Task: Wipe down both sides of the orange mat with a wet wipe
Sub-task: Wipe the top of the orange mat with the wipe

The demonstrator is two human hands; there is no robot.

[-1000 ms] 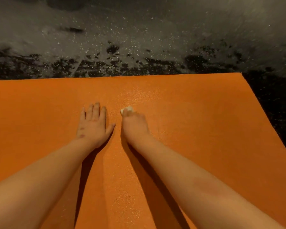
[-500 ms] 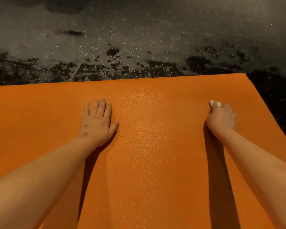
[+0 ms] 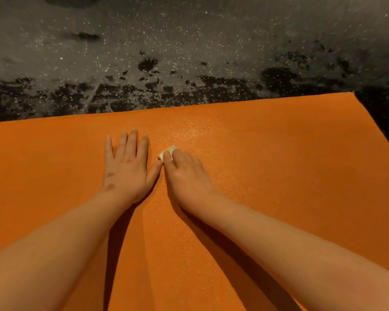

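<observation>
An orange mat (image 3: pixel 279 171), finely textured like an exercise mat, lies flat on a black rubber floor (image 3: pixel 285 79) flecked with pale specks, the surfacing typical of a gym or workout room. A grey-white dusty haze (image 3: pixel 189 34) clouds the flooring beyond the mat's far edge. The light is dim and warm. Whether this is a commercial gym or a home training corner cannot be told.
</observation>
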